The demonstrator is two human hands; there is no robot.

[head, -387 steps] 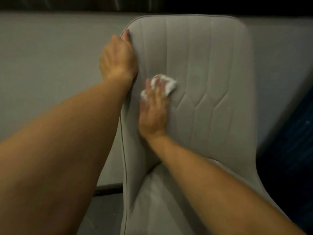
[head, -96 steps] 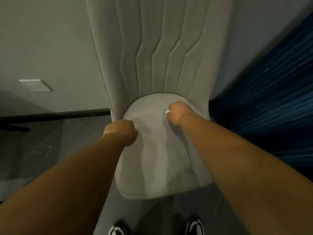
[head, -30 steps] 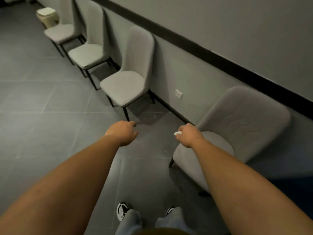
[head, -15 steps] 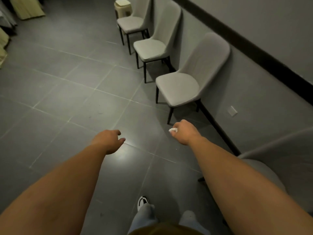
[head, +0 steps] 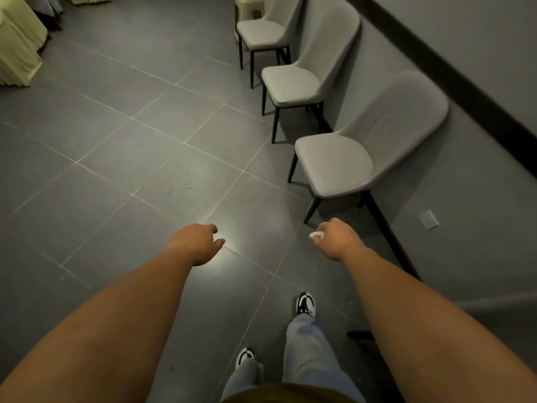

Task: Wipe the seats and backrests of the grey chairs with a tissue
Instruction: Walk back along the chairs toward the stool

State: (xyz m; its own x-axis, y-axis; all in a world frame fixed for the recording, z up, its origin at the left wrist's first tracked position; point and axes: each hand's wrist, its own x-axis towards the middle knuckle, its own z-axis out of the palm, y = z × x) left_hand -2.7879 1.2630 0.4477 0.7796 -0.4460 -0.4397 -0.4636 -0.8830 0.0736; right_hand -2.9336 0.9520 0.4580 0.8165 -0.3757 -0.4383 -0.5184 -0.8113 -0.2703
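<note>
A small white tissue (head: 316,235) is held in the right hand (head: 335,238). The fingers of that hand are curled tight around it, and only a little bit of the tissue sticks out at the front of the fist. The tissue is up in the air above the floor (head: 130,158), and nothing else is touched by it. The left hand (head: 197,242) is held out beside it, well apart, with loose fingers that are only a little bent. Nothing is held in that hand.

Three grey chairs are lined up along the grey wall (head: 479,39) on the right. The nearest chair (head: 357,152) is seen just ahead of the right hand, but it is not touched. The middle chair (head: 305,71) is set further along the wall, and the far chair (head: 267,27) is set past that one. All three have soft grey seats, curved backs and thin black legs. A pale plastic bin (head: 247,7) can be seen behind the far chair. A black strip (head: 465,82) is run along the wall, and a small white wall plate (head: 428,220) is fixed low down on it.

The floor is made of big dark grey tiles. Pale yellow cloth (head: 17,45) is hung down at the top left corner. Light grey trousers (head: 305,344) and two black and white shoes (head: 305,304) are seen at the bottom.
</note>
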